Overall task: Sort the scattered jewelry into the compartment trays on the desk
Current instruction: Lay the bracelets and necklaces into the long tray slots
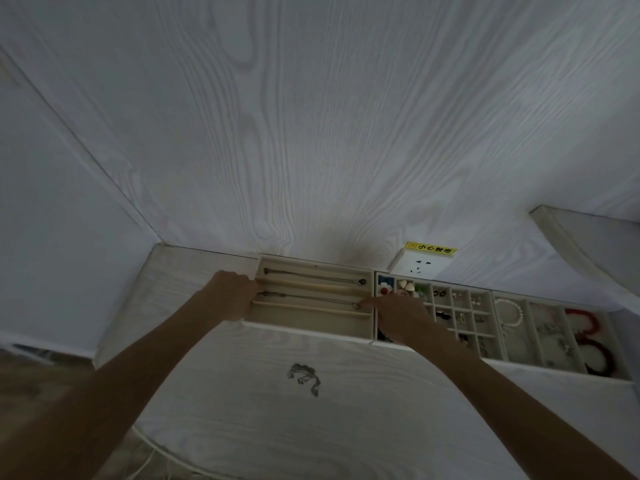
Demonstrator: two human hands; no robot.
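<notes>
A long-slot tray [304,329] stands at the back of the desk with two necklaces laid out in it. My left hand [230,296] holds the left end of the second necklace [311,298], and my right hand [398,315] pinches its right end near the pendant. The first necklace [311,277] lies straight in the slot behind. A bunched silver chain [304,374] lies loose on the desk in front of the tray. To the right, a small-cell tray [453,306] holds earrings and charms. A third tray [554,363] holds a pearl bracelet [509,311] and red bracelets [588,320].
A wall socket [420,266] with a yellow warning label sits on the wood-grain wall right behind the trays. The desk's left edge [117,323] drops to the floor. A white cable [149,448] hangs below the desk's front edge. A shelf edge [568,237] juts out at the right.
</notes>
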